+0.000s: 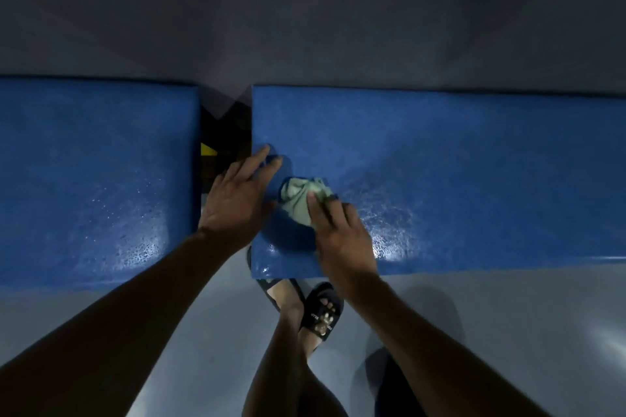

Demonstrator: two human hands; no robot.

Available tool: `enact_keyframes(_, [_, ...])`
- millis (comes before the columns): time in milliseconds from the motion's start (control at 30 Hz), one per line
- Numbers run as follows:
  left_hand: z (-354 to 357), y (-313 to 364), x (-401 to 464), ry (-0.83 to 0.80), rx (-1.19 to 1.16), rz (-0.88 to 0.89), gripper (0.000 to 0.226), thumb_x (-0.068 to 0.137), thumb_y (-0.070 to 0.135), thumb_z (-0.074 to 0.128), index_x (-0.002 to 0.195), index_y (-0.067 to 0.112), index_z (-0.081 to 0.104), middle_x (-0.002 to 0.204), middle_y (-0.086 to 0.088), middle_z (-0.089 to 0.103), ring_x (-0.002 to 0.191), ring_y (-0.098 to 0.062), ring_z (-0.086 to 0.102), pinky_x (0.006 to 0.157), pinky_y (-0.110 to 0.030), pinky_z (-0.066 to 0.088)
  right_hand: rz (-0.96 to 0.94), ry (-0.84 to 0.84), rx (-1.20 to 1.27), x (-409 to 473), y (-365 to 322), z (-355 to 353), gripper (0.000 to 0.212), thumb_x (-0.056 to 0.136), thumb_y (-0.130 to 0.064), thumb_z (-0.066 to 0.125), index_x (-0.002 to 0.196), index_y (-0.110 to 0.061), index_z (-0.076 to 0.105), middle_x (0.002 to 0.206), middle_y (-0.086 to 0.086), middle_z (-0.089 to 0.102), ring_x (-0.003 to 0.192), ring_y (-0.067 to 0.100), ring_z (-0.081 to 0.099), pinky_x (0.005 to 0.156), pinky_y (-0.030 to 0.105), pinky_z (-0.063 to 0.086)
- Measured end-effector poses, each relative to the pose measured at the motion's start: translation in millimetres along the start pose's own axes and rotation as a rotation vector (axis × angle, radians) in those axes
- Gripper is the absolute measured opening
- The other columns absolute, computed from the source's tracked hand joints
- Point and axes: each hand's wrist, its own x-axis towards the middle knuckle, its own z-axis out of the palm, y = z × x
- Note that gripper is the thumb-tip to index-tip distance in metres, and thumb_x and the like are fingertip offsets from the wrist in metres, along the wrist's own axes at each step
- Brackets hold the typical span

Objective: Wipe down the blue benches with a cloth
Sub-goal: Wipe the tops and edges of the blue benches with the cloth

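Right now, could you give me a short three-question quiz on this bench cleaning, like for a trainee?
1. True or false: the green cloth lies on the left bench.
2. Which hand presses the cloth: A left hand, B right hand?
3. What shows in the gap between the benches?

Key:
1. False; it is on the right bench.
2. B.
3. A dark floor patch with a small yellow mark.
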Motion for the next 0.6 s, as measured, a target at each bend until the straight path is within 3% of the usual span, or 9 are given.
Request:
enact_keyframes(67, [2, 1, -11, -0.003, -0.019, 0.026, 0.072, 0.088, 0.034, 0.065, 0.151, 0.028, 0.031, 0.161, 0.004, 0.020, 0.134, -0.030, 0.033, 0.104, -0.049, 0.037, -0.197, -0.080, -0.111, -6, 37, -13, 0.099, 0.056, -0.029, 0.086, 0.145, -0.019, 0.043, 0.132, 0.007, 0.054, 0.103, 0.028, 0.055, 0.068, 0.035, 0.053])
enact_keyframes(133, [4, 3, -21, -0.003, -0.037, 0.022, 0.071, 0.088, 0.033, 0.066, 0.150, 0.029, 0.033, 0.160, 0.004, 0.022, 0.133, -0.029, 0.035, 0.104, -0.046, 0.037, -0.184, -0.117, -0.194, -10, 84, -28, 0.106, 0.047, -0.028, 0.088, 0.144, -0.021, 0.046, 0.133, 0.007, 0.055, 0.102, 0.031, 0.056, 0.069, 0.036, 0.053])
enact_keyframes(267, [6, 10, -34, -0.010, -0.048, 0.004, 0.067, 0.089, 0.032, 0.066, 0.149, 0.028, 0.036, 0.159, 0.004, 0.025, 0.134, -0.027, 0.034, 0.106, -0.044, 0.036, 0.308, 0.038, -0.046, -28, 142, -44, 0.083, 0.068, -0.013, 0.077, 0.143, -0.023, 0.043, 0.125, 0.006, 0.048, 0.101, 0.033, 0.046, 0.064, 0.038, 0.050])
enact_keyframes(333, [7, 13, -41, -0.029, -0.069, 0.002, 0.065, 0.090, 0.031, 0.065, 0.149, 0.027, 0.037, 0.158, 0.004, 0.026, 0.134, -0.026, 0.034, 0.106, -0.043, 0.038, 0.534, 0.163, 0.034, -29, 122, -32, 0.067, 0.078, -0.013, 0.056, 0.144, -0.019, 0.044, 0.123, 0.012, 0.047, 0.102, 0.037, 0.043, 0.072, 0.045, 0.050])
enact_keyframes(400, [10, 15, -47, -0.039, -0.093, -0.005, 0.062, 0.091, 0.030, 0.063, 0.148, 0.024, 0.038, 0.156, 0.003, 0.029, 0.134, -0.025, 0.034, 0.105, -0.044, 0.039, 0.691, 0.219, 0.110, -25, 77, -17, 0.078, 0.067, -0.018, 0.038, 0.145, -0.016, 0.043, 0.121, 0.018, 0.049, 0.100, 0.040, 0.044, 0.077, 0.047, 0.046])
enact_keyframes(467, [16, 15, -53, -0.043, -0.089, -0.016, 0.060, 0.092, 0.030, 0.062, 0.147, 0.024, 0.039, 0.155, 0.003, 0.031, 0.133, -0.024, 0.035, 0.105, -0.043, 0.040, 0.647, 0.198, 0.174, -28, 26, -1, 0.079, 0.066, -0.019, 0.039, 0.145, -0.016, 0.043, 0.121, 0.018, 0.051, 0.099, 0.040, 0.046, 0.078, 0.045, 0.046])
enact_keyframes(533, [21, 16, -60, -0.041, -0.072, -0.026, 0.058, 0.092, 0.028, 0.061, 0.146, 0.023, 0.041, 0.153, 0.004, 0.033, 0.132, -0.024, 0.037, 0.105, -0.041, 0.039, 0.446, 0.148, 0.136, -45, -11, 16, 0.067, 0.077, -0.013, 0.050, 0.144, -0.017, 0.045, 0.126, 0.014, 0.052, 0.099, 0.035, 0.049, 0.079, 0.044, 0.049])
enact_keyframes(600, [25, 15, -67, -0.040, -0.071, -0.029, 0.054, 0.093, 0.023, 0.058, 0.145, 0.022, 0.043, 0.152, 0.003, 0.036, 0.131, -0.025, 0.041, 0.105, -0.043, 0.040, 0.173, 0.045, 0.059, -62, -17, 18, 0.064, 0.082, -0.012, 0.045, 0.146, -0.022, 0.041, 0.132, 0.007, 0.051, 0.104, 0.030, 0.050, 0.080, 0.042, 0.051])
